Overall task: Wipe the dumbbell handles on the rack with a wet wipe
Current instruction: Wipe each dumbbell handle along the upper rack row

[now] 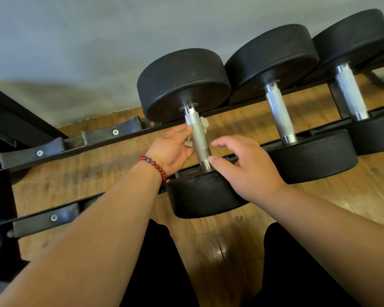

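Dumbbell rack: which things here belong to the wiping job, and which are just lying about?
Job: left hand holding wet wipe on the nearest handle; right hand; middle handle; far handle; rack.
Just there: bead bracelet; wooden floor; grey wall.

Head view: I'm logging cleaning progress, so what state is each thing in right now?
Wet wipe, crumpled, held against the first dumbbell handle.
Left hand, gripping the wet wipe.
Right hand, open, fingers relaxed, near that handle's lower end.
First dumbbell handle, racked, partly wrapped by the wet wipe.
Second dumbbell handle, racked, untouched.
Third dumbbell handle, racked, untouched.
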